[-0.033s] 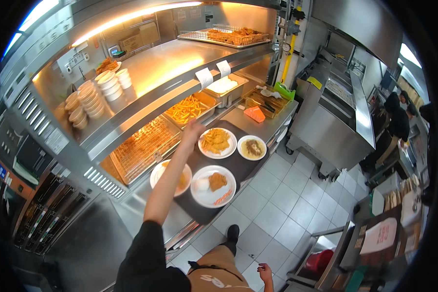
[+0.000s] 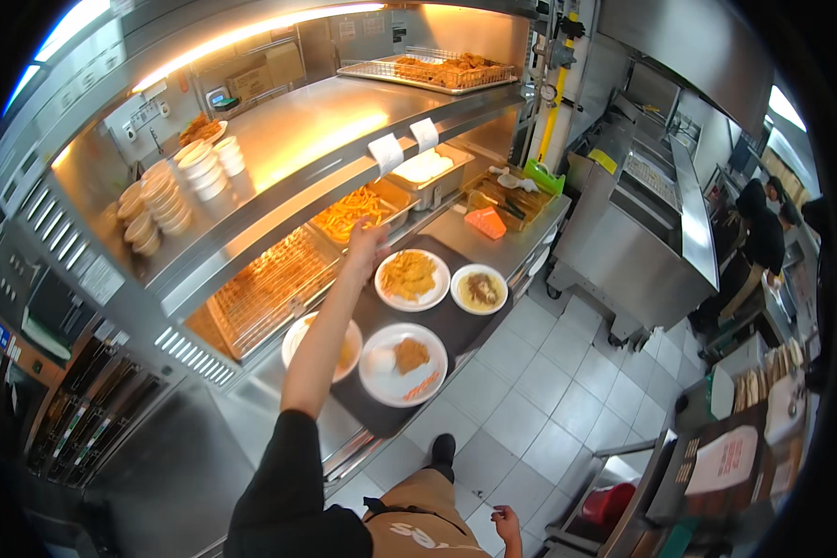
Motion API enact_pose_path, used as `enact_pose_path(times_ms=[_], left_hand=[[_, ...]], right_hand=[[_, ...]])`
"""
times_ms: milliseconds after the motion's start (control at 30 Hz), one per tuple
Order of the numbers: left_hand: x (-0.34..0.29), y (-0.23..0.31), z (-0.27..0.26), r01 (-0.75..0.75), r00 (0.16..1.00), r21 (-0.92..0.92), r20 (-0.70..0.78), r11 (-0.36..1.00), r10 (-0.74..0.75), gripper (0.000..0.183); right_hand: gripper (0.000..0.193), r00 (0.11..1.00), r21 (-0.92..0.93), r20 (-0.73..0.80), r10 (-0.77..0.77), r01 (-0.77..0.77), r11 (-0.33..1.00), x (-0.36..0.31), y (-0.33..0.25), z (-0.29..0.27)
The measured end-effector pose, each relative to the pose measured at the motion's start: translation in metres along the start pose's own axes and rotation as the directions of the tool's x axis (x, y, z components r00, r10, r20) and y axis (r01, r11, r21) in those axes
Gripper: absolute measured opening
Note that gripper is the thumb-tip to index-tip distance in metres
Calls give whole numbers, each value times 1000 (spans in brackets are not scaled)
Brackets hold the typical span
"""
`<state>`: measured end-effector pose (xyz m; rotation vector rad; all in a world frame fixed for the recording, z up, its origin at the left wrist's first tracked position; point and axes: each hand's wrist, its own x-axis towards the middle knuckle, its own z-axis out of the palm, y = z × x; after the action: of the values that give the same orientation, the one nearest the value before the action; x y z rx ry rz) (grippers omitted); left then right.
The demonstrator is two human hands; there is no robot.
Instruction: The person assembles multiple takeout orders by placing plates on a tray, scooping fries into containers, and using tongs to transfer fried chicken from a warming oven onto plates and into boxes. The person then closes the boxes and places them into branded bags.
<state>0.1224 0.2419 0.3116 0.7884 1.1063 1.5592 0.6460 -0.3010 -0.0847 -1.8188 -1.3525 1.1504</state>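
My left hand [image 2: 368, 244] reaches over the counter to the near edge of a metal pan of French fries [image 2: 352, 212], its fingers stretched out and nothing visible in them. Just right of it, a white plate of golden fried food [image 2: 412, 279] sits on a dark tray [image 2: 374, 312]. The same tray carries a small bowl of pale food with a brown topping [image 2: 480, 289] and a plate with a white scoop and a browned piece [image 2: 404, 365]. My forearm partly covers another white plate [image 2: 344, 352]. Low beside my apron hangs my right hand [image 2: 506, 523], loosely curled, fingers apart, holding nothing visible.
A wire-racked warming pan [image 2: 270, 288] adjoins the fries. Overhead, a heated shelf [image 2: 279, 158] bears stacked cups [image 2: 163, 197] and a basket of fried pieces [image 2: 456, 70]. An orange scoop-like item [image 2: 485, 223] lies farther right. Steel fryers [image 2: 637, 205] and people [image 2: 753, 232] are beyond.
My left hand has moved off the rim of the plate of golden fried food and up toward the fries. My right hand stays low at my side.
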Motion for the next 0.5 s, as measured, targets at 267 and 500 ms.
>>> enact_pose_path(times_ms=[267, 500], left_hand=[[210, -16, 60, -110, 859, -21, -504, 994, 85, 38], [26, -114, 89, -296, 683, 329, -584, 897, 439, 21]], right_hand=[[22, 778, 272, 68, 624, -616, 739, 122, 24, -100], [18, 643, 73, 194, 741, -763, 643, 302, 8, -210]])
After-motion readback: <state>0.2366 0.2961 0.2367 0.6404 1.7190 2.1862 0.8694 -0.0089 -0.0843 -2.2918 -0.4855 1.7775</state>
